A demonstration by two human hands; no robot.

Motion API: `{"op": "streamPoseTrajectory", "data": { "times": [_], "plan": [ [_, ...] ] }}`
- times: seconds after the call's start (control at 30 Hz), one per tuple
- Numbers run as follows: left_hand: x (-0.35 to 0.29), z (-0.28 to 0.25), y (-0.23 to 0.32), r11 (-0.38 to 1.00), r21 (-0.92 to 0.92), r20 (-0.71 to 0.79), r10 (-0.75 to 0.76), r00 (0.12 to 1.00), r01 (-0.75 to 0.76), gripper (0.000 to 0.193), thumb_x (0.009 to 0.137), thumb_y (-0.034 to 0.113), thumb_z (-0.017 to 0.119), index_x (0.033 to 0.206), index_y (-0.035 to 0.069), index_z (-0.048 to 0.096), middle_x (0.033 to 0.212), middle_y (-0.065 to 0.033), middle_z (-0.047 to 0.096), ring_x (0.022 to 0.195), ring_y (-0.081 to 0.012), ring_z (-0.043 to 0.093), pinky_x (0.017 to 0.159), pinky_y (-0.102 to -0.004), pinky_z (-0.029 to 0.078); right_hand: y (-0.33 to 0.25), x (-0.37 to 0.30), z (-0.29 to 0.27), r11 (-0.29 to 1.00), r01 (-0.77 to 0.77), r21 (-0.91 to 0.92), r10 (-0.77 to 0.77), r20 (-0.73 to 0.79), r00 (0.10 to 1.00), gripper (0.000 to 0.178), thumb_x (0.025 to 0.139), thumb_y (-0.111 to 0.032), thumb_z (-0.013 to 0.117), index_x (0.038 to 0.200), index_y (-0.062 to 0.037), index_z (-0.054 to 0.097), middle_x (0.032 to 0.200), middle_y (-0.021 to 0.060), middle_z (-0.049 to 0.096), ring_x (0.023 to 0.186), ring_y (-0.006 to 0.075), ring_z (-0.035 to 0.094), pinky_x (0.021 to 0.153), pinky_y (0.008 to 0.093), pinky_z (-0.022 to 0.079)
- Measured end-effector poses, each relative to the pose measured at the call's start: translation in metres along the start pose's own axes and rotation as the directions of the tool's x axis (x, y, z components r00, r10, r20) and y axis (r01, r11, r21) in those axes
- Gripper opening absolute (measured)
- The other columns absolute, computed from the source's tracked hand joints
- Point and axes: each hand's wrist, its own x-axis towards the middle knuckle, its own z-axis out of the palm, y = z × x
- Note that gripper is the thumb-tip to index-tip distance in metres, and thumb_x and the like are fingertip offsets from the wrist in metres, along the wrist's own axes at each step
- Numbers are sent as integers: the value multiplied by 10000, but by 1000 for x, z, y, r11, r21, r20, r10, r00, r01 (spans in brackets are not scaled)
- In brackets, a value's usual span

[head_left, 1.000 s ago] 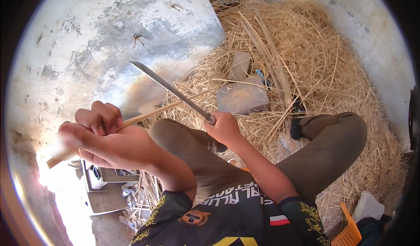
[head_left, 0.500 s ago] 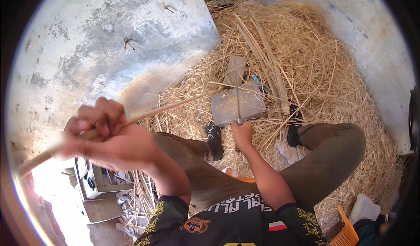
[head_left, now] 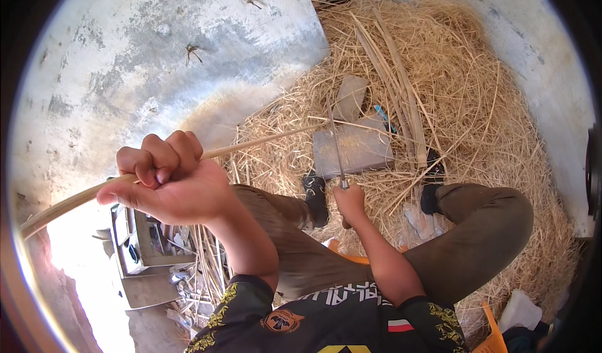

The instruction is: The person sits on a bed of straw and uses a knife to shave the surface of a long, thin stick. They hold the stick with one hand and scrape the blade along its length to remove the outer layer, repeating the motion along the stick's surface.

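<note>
Two hands [head_left: 172,180] [head_left: 349,202] apart, both clamped | left: wooden strip [head_left: 219,151], axis lower-left to upper-right | right: knife [head_left: 338,151], tip away

Wall [head_left: 150,58]: is rising pale and grey-patched on my left
Straw floor [head_left: 495,127]: is spreading loose before me
Light [head_left: 78,259]: is glaring white at my lower left

Before you, a thick bed of loose straw [head_left: 476,121] carries a flat grey block [head_left: 354,151], a smaller block [head_left: 350,97] just beyond it, some long strips [head_left: 406,105] to their right, and your two dark shoes [head_left: 315,201].
</note>
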Motion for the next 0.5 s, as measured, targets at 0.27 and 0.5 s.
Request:
{"op": "streamPoseTrajectory", "data": {
  "times": [0.27, 0.5],
  "plan": [
    [-1, -16, 0, 989, -146, 108, -12, 994, 27, 586, 1007, 674, 343, 692, 185, 277, 518, 68, 171, 446, -58, 67, 400, -261, 66, -46, -14, -3, 943, 273, 189, -276, -7, 961, 344, 820, -240, 658, 692, 77, 618, 599, 214, 619, 601, 337, 658, 592, 422, 481],
    [1, -33, 2, 978, -194, 234, -31, 972, 78, 596, 992, 694, 363, 670, 197, 296, 527, 71, 180, 452, -56, 85, 415, -259, 75, -11, 6, 2, 988, 157, -10, -157, -69, 985, 292, 813, -189, 650, 624, 29, 605, 538, 100, 580, 501, 159, 531, 514, 394, 412]
  ]
}}
